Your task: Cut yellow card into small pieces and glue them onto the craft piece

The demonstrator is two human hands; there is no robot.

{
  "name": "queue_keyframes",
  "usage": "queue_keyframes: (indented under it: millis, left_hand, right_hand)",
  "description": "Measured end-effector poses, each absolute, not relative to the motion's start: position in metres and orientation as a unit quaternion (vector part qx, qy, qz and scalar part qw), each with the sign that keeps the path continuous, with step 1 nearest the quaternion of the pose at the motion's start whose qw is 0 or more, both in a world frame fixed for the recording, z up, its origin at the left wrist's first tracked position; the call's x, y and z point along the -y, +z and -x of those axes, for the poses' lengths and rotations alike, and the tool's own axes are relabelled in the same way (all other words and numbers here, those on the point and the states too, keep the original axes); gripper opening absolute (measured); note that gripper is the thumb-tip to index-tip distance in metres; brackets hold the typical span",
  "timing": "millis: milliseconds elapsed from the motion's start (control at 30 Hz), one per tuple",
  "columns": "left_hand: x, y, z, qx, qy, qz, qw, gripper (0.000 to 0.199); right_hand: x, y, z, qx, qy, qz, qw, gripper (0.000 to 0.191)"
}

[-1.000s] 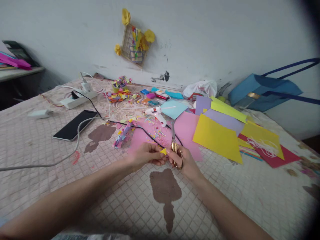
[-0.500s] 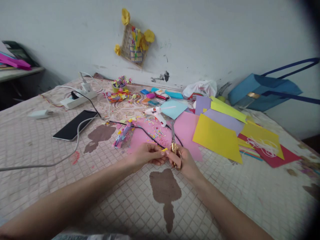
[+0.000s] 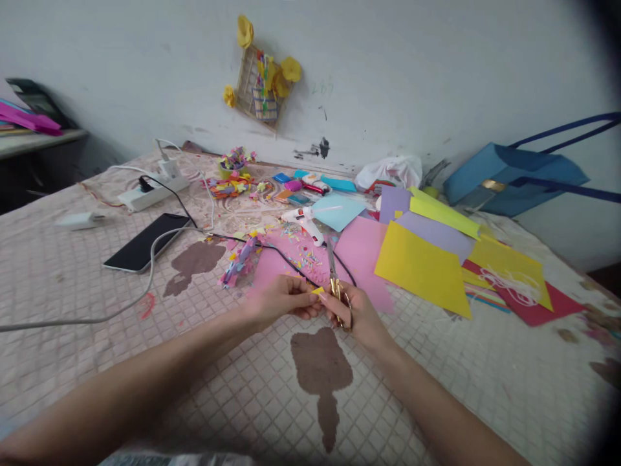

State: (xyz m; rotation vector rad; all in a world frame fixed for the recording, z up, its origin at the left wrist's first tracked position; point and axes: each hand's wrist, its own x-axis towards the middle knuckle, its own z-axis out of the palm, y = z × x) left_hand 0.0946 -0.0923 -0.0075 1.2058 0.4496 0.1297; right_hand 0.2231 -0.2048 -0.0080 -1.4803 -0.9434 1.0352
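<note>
My left hand (image 3: 286,301) pinches a small yellow paper piece (image 3: 317,291) between thumb and fingers. Gold-handled scissors (image 3: 335,285) are held in my right hand (image 3: 356,312), their blades pointing away from me and looking closed. The thumb of my right hand is beside the yellow piece, and the fingertips of both hands nearly meet. Just beyond the hands lies pink paper (image 3: 276,259) strewn with small colourful scraps. A white glue gun (image 3: 305,223) rests past the scissor tips.
A phone (image 3: 148,243), a power strip (image 3: 152,193) and cables occupy the left. Yellow sheets (image 3: 422,268), a red sheet (image 3: 557,304) and white string (image 3: 509,285) lie right. A small pot (image 3: 233,168) with paper bits and a blue bag (image 3: 509,178) stand behind.
The scissor blades have tilted slightly to the left in my right hand. Both hands remain close together around the yellow piece.
</note>
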Motion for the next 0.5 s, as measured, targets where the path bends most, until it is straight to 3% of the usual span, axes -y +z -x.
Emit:
queue_keyframes:
  millis: [500]
  left_hand:
    - [0.0913, -0.0026, -0.0957, -0.233, 0.068, -0.54, 0.806, 0.029]
  right_hand:
    - [0.206, -0.0023, -0.2198, 0.407, 0.406, 0.63, 0.522, 0.016]
